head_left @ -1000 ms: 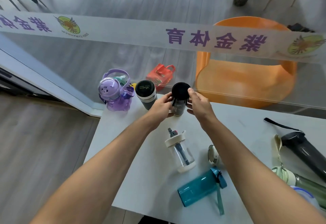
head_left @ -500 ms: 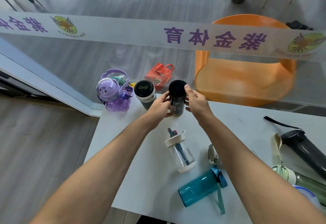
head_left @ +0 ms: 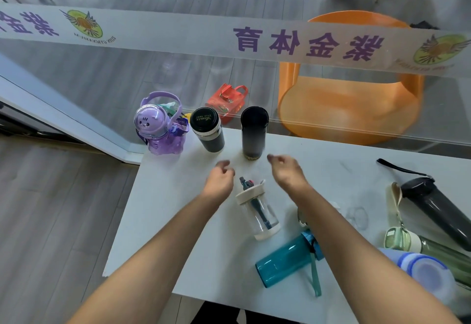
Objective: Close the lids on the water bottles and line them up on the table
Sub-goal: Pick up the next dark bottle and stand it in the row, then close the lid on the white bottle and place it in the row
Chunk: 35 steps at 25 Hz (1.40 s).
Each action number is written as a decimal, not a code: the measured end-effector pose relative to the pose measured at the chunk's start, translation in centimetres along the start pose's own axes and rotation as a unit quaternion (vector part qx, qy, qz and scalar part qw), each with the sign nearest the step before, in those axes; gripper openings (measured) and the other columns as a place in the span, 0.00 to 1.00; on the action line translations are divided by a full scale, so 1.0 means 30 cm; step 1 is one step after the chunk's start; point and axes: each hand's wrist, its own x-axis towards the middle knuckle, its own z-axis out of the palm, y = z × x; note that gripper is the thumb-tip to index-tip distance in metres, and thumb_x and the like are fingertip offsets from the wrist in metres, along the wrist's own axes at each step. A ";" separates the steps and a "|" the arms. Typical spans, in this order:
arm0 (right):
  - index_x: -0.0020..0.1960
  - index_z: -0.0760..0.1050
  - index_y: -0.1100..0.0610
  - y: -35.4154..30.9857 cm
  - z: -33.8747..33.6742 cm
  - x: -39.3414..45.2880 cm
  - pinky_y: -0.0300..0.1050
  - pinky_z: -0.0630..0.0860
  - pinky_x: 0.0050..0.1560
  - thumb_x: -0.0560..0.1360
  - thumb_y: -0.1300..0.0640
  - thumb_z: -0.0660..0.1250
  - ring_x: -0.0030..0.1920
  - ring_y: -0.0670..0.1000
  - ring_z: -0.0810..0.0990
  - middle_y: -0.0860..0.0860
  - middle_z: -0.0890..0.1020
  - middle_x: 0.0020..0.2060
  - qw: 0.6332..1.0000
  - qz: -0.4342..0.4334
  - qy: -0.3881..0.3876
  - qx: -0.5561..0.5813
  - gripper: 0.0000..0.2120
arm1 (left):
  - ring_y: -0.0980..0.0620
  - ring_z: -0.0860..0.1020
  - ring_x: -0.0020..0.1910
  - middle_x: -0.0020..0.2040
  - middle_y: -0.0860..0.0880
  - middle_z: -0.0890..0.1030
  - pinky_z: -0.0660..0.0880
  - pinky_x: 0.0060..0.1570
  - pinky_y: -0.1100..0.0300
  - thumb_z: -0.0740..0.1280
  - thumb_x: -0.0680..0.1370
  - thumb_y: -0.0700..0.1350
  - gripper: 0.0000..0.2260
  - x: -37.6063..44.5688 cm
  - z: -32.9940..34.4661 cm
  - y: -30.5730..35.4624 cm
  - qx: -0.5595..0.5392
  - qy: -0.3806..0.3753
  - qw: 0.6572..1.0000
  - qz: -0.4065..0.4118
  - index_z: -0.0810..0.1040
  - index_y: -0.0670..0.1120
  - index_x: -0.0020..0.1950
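Three closed bottles stand in a row along the far edge of the white table (head_left: 178, 221): a purple cartoon bottle (head_left: 159, 126), a dark flask with a black lid (head_left: 207, 130) and a tall black bottle (head_left: 253, 135). My left hand (head_left: 220, 178) and my right hand (head_left: 286, 170) hover empty just in front of the tall black bottle, fingers loosely apart, a little blurred. Between them a clear bottle with a cream lid and a raised straw (head_left: 257, 209) stands upright. A teal bottle (head_left: 285, 260) lies on its side nearer to me.
At the right lie a dark grey bottle with a strap (head_left: 438, 209), a green bottle (head_left: 428, 247) and a white-blue bottle (head_left: 420, 272). A small round lid (head_left: 302, 218) peeks out by my right forearm. Behind the glass wall sit an orange chair (head_left: 349, 109) and a red bag (head_left: 226, 103).
Both hands have let go of the tall black bottle and pulled back toward me. The bottle now stands alone beside the dark flask.
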 end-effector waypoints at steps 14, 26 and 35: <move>0.63 0.76 0.52 0.143 0.105 -0.143 0.46 0.68 0.53 0.79 0.37 0.58 0.58 0.56 0.77 0.52 0.80 0.60 0.999 -0.003 -0.009 0.039 0.23 | 0.45 0.80 0.54 0.57 0.44 0.78 0.83 0.47 0.50 0.61 0.82 0.51 0.11 -0.121 0.009 -0.119 -0.142 -0.043 0.987 -0.058 0.72 0.46 0.61; 0.53 0.77 0.47 0.256 0.144 -0.301 0.55 0.82 0.57 0.80 0.54 0.65 0.53 0.55 0.82 0.51 0.82 0.49 0.983 0.007 0.049 0.179 0.04 | 0.46 0.82 0.54 0.58 0.45 0.80 0.82 0.53 0.54 0.69 0.78 0.41 0.13 -0.266 -0.016 -0.228 -0.090 -0.080 0.991 0.065 0.76 0.50 0.62; 0.62 0.78 0.53 0.233 0.023 -0.243 0.52 0.81 0.58 0.79 0.57 0.67 0.50 0.53 0.82 0.49 0.82 0.49 0.981 -0.040 0.084 0.171 0.12 | 0.45 0.79 0.59 0.63 0.47 0.78 0.80 0.56 0.53 0.66 0.80 0.43 0.20 -0.241 0.093 -0.105 -0.096 -0.107 0.986 0.090 0.71 0.50 0.73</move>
